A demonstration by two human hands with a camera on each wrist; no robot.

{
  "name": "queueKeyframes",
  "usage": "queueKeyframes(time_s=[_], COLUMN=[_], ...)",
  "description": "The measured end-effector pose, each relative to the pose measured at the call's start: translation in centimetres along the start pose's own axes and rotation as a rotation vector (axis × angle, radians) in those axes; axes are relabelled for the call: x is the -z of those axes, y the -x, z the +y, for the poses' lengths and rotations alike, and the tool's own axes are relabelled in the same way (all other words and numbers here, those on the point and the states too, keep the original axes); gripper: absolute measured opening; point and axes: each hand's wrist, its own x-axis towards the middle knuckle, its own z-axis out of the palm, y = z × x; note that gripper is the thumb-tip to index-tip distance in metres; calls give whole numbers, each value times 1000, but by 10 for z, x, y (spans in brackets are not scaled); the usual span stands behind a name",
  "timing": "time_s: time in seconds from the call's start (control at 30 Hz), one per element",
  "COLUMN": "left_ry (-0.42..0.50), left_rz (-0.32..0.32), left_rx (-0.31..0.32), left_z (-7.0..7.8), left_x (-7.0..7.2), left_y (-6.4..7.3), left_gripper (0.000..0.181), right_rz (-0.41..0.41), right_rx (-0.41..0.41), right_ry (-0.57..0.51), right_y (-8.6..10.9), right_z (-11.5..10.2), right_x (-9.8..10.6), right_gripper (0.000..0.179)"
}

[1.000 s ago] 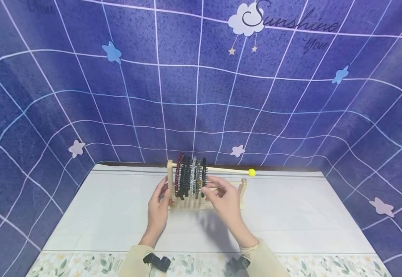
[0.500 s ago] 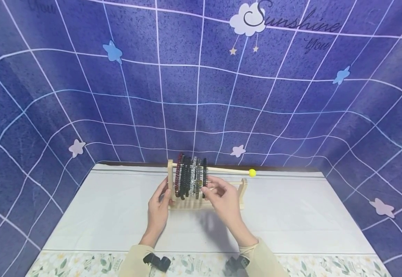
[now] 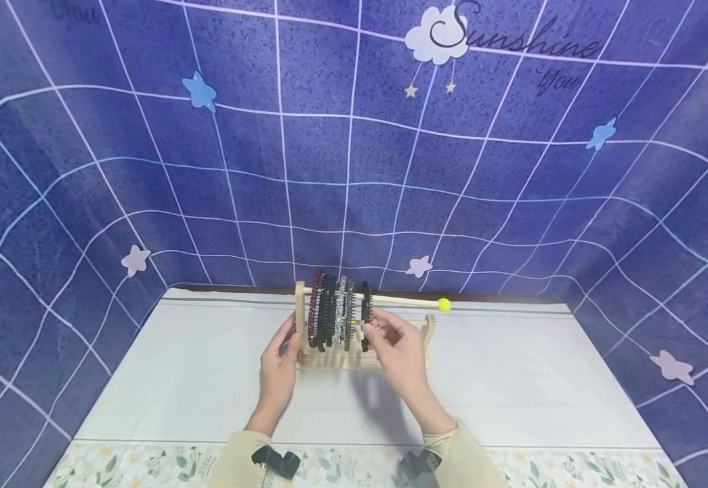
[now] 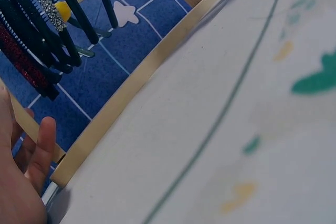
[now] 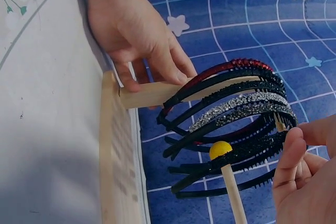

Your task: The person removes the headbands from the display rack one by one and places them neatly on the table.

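Several toothed headbands hang in a row on a wooden stand, black ones among them. At the left end is a red glittery headband; a silver sparkly headband sits farther along. My right hand pinches a black headband between thumb and fingers, a small gap from the others. My left hand grips the stand's left upright, thumb in front and fingers behind, partly hidden. In the left wrist view, the left hand is beside the end of the base.
A yellow ball caps the right end of the stand's upper rod. The right upright stands beyond my right hand. A white cloth with a floral border covers the table. Behind it hangs a blue gridded curtain.
My right hand has moved slightly right with the black headband, opening a gap between it and the row. The left hand stays on the upright.
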Motion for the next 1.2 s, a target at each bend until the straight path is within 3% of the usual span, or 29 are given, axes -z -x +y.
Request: queueKeyframes(time_s=[0.4,1.2], left_ry=[11,-10], left_rz=[-5,1], left_rx=[-8,-16], left_z=[0,0], left_x=[0,-1], left_y=[0,0], left_gripper=[46,47], right_rz=[30,110], right_rx=[60,65], right_ry=[-21,-34], right_y=[-4,-7], right_z=[-3,-20], right_x=[8,23], right_gripper=[31,29])
